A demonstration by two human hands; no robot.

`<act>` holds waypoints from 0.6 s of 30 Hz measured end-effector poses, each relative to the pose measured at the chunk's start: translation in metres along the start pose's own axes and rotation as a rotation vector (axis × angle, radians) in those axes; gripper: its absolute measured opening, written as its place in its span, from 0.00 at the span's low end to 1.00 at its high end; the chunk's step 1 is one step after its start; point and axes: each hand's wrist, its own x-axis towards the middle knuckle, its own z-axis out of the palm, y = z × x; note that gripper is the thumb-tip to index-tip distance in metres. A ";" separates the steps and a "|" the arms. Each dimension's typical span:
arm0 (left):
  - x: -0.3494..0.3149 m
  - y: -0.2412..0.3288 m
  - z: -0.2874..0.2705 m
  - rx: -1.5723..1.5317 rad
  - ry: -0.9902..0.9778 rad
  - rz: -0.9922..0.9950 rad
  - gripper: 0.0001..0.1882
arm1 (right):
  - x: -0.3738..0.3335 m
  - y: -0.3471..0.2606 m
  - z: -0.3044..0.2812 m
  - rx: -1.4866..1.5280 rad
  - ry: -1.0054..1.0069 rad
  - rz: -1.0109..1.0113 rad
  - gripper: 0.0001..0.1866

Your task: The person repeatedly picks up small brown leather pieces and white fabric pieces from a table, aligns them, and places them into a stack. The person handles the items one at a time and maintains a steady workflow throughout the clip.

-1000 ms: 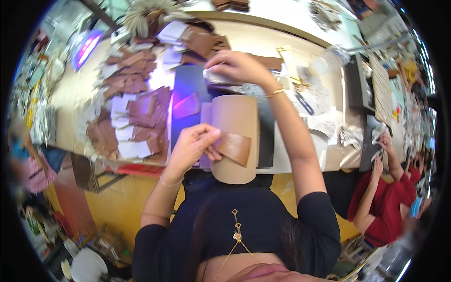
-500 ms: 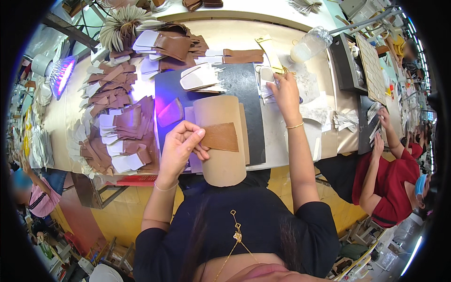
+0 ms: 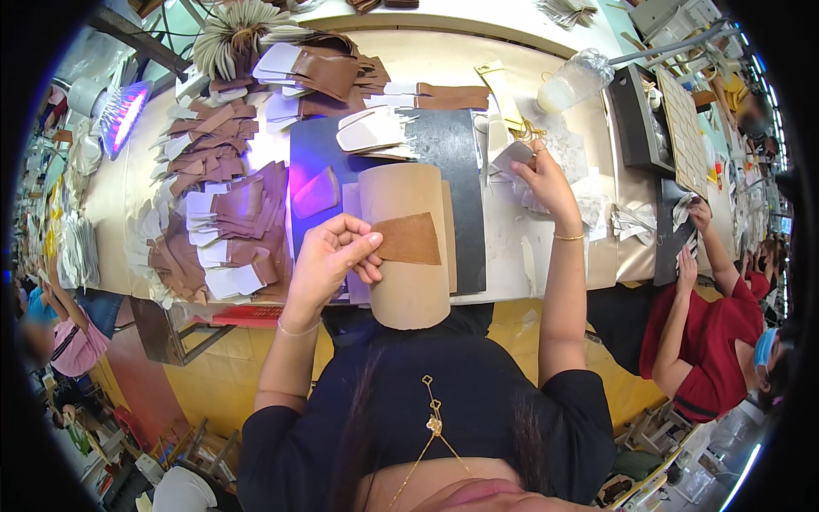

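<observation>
My left hand (image 3: 339,256) pinches the left edge of a brown leather piece (image 3: 411,239) between thumb and fingers. The leather lies against a tan, curved cylinder-like form (image 3: 408,299) in front of my body. To the right, my right hand (image 3: 546,183) is closed on a small grey flat piece with a rounded end (image 3: 514,154), raised above the worktop. Behind the form, white flat pieces (image 3: 371,130) are stacked on a dark board (image 3: 465,196). Another rounded brown piece (image 3: 316,193) rests on the board's left side, under purple light.
Piles of brown straps with white ends (image 3: 230,213) cover the left side. A lit lamp (image 3: 124,115) hangs over them. At the back right are a clear bottle (image 3: 573,81), yellow strips (image 3: 497,90) and a black box (image 3: 641,119). A co-worker in red (image 3: 712,341) sits at the right.
My right hand has picked up the grey rounded piece and drawn it toward me and slightly right. My left hand still holds the leather on the form. The view has shifted slightly.
</observation>
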 end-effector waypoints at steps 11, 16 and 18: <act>-0.003 -0.001 0.000 -0.025 0.005 0.003 0.07 | -0.020 -0.048 -0.013 0.084 -0.512 0.184 0.15; -0.003 -0.001 0.000 -0.012 0.006 0.004 0.07 | -0.027 -0.046 0.015 -0.475 0.069 -0.189 0.22; -0.003 -0.001 0.000 -0.011 0.005 0.004 0.08 | -0.018 -0.041 0.020 -0.653 0.392 -0.263 0.21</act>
